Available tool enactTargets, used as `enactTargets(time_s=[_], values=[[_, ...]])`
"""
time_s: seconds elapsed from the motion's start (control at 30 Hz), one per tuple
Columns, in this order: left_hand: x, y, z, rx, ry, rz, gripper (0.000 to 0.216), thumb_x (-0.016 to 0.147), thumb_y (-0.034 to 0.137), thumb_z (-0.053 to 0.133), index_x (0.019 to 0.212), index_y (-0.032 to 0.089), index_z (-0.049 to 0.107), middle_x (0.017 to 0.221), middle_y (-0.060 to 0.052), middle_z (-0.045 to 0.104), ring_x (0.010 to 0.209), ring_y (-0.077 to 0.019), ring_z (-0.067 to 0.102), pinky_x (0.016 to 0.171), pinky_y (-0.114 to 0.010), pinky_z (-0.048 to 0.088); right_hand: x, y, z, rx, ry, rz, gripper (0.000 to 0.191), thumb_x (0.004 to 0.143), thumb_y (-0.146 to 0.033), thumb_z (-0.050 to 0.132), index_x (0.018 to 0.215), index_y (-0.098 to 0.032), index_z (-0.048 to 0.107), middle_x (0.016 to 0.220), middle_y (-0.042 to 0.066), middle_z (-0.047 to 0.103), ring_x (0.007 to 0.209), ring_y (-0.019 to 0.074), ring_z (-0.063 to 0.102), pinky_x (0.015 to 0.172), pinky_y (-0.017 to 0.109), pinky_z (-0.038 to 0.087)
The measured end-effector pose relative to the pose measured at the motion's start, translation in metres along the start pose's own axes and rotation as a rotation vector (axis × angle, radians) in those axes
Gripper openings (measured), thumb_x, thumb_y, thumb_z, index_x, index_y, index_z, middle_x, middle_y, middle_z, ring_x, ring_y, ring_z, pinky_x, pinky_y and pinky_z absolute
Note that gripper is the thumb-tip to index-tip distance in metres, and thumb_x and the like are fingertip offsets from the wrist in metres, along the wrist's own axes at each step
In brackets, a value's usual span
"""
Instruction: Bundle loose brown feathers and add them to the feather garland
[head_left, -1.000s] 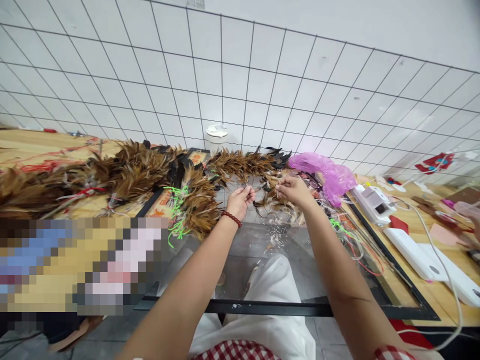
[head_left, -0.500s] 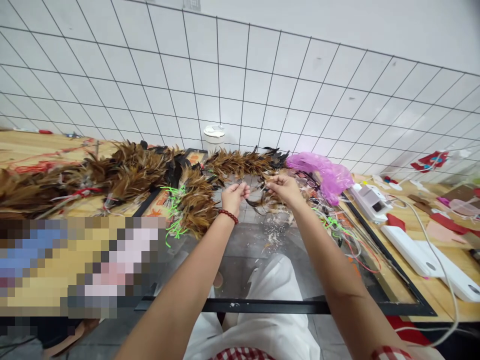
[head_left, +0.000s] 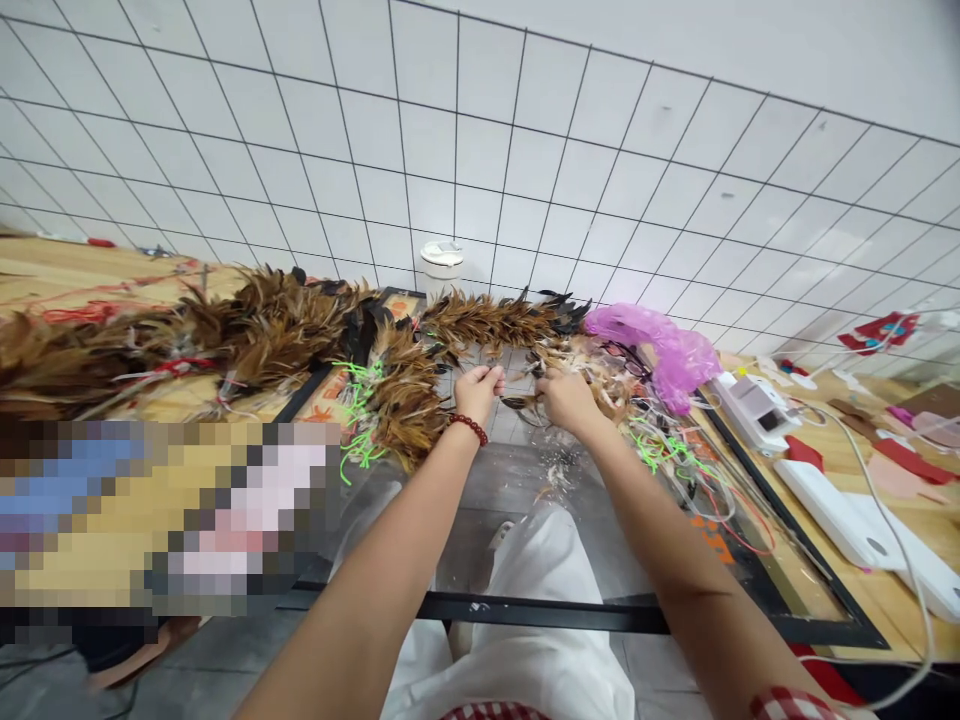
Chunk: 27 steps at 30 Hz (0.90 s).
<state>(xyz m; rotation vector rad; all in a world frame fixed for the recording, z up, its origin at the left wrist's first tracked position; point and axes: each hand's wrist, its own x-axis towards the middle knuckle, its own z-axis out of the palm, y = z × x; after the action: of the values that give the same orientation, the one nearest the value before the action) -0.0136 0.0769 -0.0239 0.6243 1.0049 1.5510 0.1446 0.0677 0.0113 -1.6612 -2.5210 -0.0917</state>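
Observation:
My left hand (head_left: pixel 477 392), with a red bead bracelet (head_left: pixel 471 428) at the wrist, is closed in a pinch above the glass tabletop. What its fingertips hold is too small to make out. To its right, my right hand (head_left: pixel 568 398) has its fingers bent down at the edge of a pile of loose feathers (head_left: pixel 600 375); its fingertips are partly hidden. A dark curved feather (head_left: pixel 517 403) shows between the two hands. Left of my left hand lies a brown feather bundle (head_left: pixel 409 395) with bright green ties (head_left: pixel 361 385). Beyond both hands stretches a brown and black feather strip (head_left: pixel 495 322).
Long feather garlands (head_left: pixel 262 320) cover the left side. A white lidded cup (head_left: pixel 442 262) stands by the wall grid. At right lie a pink plastic bag (head_left: pixel 660 345), tangled cords (head_left: pixel 690 460), a white device (head_left: pixel 754 410) and a white power strip (head_left: pixel 832 515). A black frame (head_left: pixel 555 612) edges the glass.
My right hand has lowered from in front of my left hand's level toward the loose feathers, its fingers now turned down. My left hand stays pinched. The whole view has shifted slightly.

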Motion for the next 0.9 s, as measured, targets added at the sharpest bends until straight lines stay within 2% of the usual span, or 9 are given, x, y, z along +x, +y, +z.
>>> enactTargets(time_s=[0.1, 0.2, 0.37, 0.43, 0.53, 0.6, 0.73, 0.8, 0.9], values=[[0.002, -0.002, 0.001, 0.005, 0.015, -0.007, 0.017, 0.071, 0.017, 0.076, 0.061, 0.011, 0.063, 0.057, -0.002, 0.063, 0.048, -0.007, 0.054, 0.054, -0.022, 0.045, 0.005, 0.016, -0.002, 0.383, 0.128, 0.189, 0.021, 0.086, -0.028, 0.052, 0.095, -0.018, 0.067, 0.085, 0.006, 0.069, 0.078, 0.0186, 0.061, 0.074, 0.03, 0.046], [0.004, -0.004, 0.001, 0.006, 0.036, 0.013, 0.017, 0.073, 0.016, 0.073, 0.061, 0.012, 0.062, 0.058, -0.001, 0.063, 0.049, -0.0069, 0.054, 0.054, -0.021, 0.045, 0.009, 0.031, -0.004, 0.729, 0.217, 0.308, 0.025, 0.08, -0.038, 0.057, 0.091, -0.017, 0.063, 0.067, 0.0, 0.062, 0.058, 0.0138, 0.053, 0.059, 0.025, 0.043], [0.004, -0.004, 0.0, 0.026, 0.034, 0.047, 0.016, 0.072, 0.017, 0.073, 0.062, 0.012, 0.063, 0.059, -0.002, 0.064, 0.052, -0.0079, 0.056, 0.055, -0.022, 0.047, 0.009, 0.035, -0.003, 0.991, 0.115, 0.342, 0.029, 0.075, -0.037, 0.06, 0.094, -0.016, 0.064, 0.058, -0.003, 0.056, 0.048, 0.0113, 0.046, 0.051, 0.023, 0.039], [0.003, -0.003, 0.0, 0.028, 0.033, 0.044, 0.016, 0.071, 0.018, 0.075, 0.063, 0.011, 0.063, 0.059, -0.002, 0.064, 0.051, -0.0074, 0.055, 0.054, -0.021, 0.047, 0.007, 0.035, -0.004, 0.935, 0.135, 0.334, 0.032, 0.076, -0.034, 0.059, 0.101, -0.015, 0.065, 0.067, 0.001, 0.062, 0.056, 0.0133, 0.053, 0.058, 0.026, 0.045], [0.001, -0.001, -0.001, 0.025, 0.027, 0.048, 0.017, 0.07, 0.02, 0.076, 0.065, 0.011, 0.064, 0.06, -0.001, 0.064, 0.053, -0.0069, 0.056, 0.055, -0.02, 0.048, 0.004, 0.037, -0.011, 0.625, 0.357, 0.294, 0.044, 0.077, -0.025, 0.057, 0.119, -0.015, 0.063, 0.103, 0.011, 0.067, 0.084, 0.02, 0.062, 0.08, 0.033, 0.049], [0.001, 0.0, -0.001, 0.025, 0.025, 0.05, 0.017, 0.07, 0.021, 0.077, 0.065, 0.011, 0.064, 0.061, -0.002, 0.064, 0.054, -0.0072, 0.057, 0.056, -0.021, 0.048, 0.001, 0.036, -0.019, 0.435, 0.435, 0.266, 0.042, 0.078, -0.022, 0.056, 0.118, -0.016, 0.065, 0.116, 0.013, 0.064, 0.095, 0.0222, 0.061, 0.089, 0.035, 0.047], [0.001, 0.001, 0.0, 0.039, 0.035, 0.04, 0.018, 0.069, 0.022, 0.078, 0.065, 0.011, 0.064, 0.06, -0.002, 0.064, 0.053, -0.0072, 0.056, 0.056, -0.021, 0.048, -0.002, 0.029, -0.029, 0.274, 0.246, 0.273, 0.024, 0.081, -0.028, 0.056, 0.095, -0.022, 0.075, 0.097, 0.007, 0.072, 0.088, 0.0221, 0.063, 0.083, 0.033, 0.047], [0.001, 0.001, 0.0, 0.042, 0.043, 0.043, 0.018, 0.07, 0.021, 0.077, 0.064, 0.011, 0.064, 0.061, -0.002, 0.064, 0.053, -0.007, 0.056, 0.055, -0.021, 0.047, -0.003, 0.025, -0.03, 0.194, 0.175, 0.277, 0.023, 0.082, -0.027, 0.055, 0.093, -0.024, 0.075, 0.092, 0.006, 0.073, 0.088, 0.0227, 0.064, 0.08, 0.032, 0.046], [0.001, 0.001, 0.001, 0.048, 0.048, 0.037, 0.019, 0.069, 0.022, 0.077, 0.062, 0.01, 0.063, 0.06, -0.003, 0.064, 0.052, -0.0068, 0.055, 0.055, -0.021, 0.046, -0.003, 0.025, -0.025, 0.09, 0.109, 0.221, 0.027, 0.081, -0.019, 0.054, 0.097, -0.024, 0.075, 0.097, 0.008, 0.072, 0.091, 0.0239, 0.063, 0.081, 0.033, 0.046]])
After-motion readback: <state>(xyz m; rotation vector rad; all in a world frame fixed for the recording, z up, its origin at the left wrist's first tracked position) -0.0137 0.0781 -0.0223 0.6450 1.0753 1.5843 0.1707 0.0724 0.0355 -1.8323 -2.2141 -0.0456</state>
